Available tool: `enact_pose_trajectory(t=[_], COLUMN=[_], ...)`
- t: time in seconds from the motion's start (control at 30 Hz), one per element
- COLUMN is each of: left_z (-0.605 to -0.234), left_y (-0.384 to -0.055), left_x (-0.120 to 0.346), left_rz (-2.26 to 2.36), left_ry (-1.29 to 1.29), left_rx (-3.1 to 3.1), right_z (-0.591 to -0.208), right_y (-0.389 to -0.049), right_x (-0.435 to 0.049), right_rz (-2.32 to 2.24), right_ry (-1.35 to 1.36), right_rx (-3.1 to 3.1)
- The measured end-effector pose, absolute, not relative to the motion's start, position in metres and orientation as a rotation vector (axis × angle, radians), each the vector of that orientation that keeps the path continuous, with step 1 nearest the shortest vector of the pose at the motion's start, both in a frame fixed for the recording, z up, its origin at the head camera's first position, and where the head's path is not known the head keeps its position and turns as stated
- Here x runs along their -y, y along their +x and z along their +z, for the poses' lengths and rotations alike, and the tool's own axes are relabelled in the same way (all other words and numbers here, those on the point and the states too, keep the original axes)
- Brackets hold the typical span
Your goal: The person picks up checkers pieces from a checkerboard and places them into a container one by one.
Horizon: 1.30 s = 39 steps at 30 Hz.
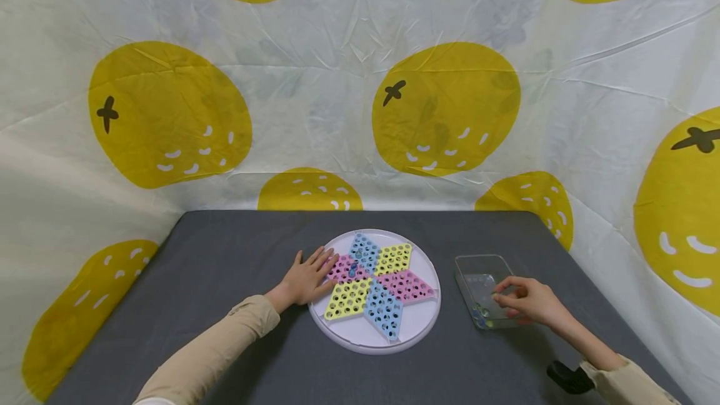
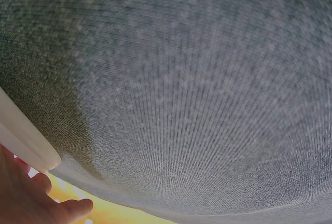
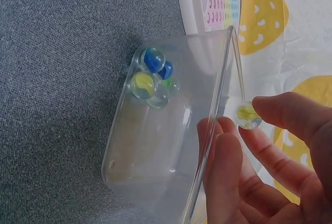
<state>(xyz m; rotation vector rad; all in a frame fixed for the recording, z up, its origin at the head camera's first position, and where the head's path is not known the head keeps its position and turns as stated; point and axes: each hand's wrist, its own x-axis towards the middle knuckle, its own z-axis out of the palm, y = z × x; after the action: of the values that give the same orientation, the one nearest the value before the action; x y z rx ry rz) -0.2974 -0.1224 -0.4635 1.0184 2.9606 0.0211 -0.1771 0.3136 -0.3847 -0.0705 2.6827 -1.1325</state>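
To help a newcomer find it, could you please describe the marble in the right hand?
On the dark grey table, right of the round white board, stands a clear rectangular plastic box. Above it, the right hand pinches a clear glass marble with a yellow swirl. Unlike the glass marbles lying in the box, one also yellow-swirled, it is held up.

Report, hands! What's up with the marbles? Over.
Right hand pinching yellow-swirled marble near clear box. Left hand at Chinese checkers board. No obstacle visible.

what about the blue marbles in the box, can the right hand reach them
Probably yes: the right hand is at the open top of the clear box, though the yellow-swirled marble it pinches may hamper it.
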Motion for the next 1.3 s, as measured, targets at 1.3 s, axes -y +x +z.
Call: enact_pose_trajectory(t=[1.3], left_z=[-0.4639], left_y=[-0.2971], left_x=[0.1225], left_rz=[-0.007], left_ry=[0.997], left_rx=[-2.960], right_z=[-0.3839], right_y=[-0.1825], right_x=[-0.3127], right_rz=[-1.160], right_ry=[-0.044], right_rx=[-2.723])
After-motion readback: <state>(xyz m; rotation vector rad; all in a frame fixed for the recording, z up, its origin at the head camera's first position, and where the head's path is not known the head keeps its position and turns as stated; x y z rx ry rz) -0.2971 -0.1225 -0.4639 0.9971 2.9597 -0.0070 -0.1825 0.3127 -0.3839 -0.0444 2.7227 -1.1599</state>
